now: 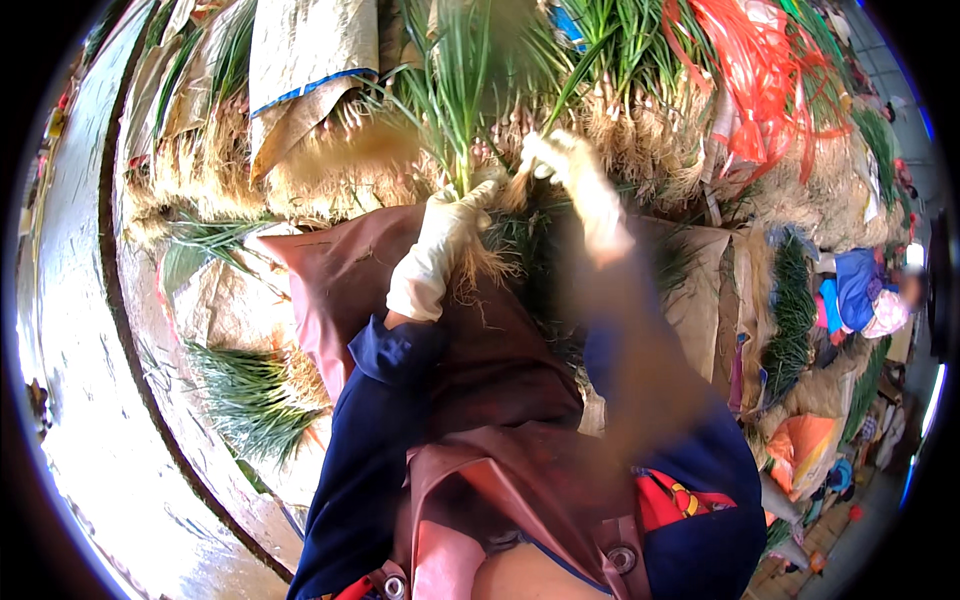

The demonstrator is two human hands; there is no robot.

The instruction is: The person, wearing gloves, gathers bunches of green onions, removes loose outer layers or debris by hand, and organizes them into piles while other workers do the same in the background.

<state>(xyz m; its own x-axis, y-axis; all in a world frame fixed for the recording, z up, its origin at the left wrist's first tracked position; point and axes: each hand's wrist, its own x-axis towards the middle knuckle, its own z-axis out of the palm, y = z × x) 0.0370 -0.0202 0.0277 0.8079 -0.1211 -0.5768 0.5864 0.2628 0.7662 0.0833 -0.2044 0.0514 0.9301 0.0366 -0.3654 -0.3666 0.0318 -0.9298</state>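
- Gripping a bunch of green stalks [462, 125] in the gloved left hand [437, 235] — leaves up, roots hanging below the fist, over the dark red apron [500, 380]
- Right hand [585, 185], gloved and blurred, fingers bent beside the bunch, at some roots [517, 190] — can't tell whether it grips them
- Row of rooted stalks [635, 130] beyond both hands, red plastic strips [755, 100] over its right part
- Another bundle [255, 400] lies left of the apron

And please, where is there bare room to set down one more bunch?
Mostly the pale surface left of the dark strip; also the apron left of the left hand. Crowded: the row of greens ahead and around the right hand.
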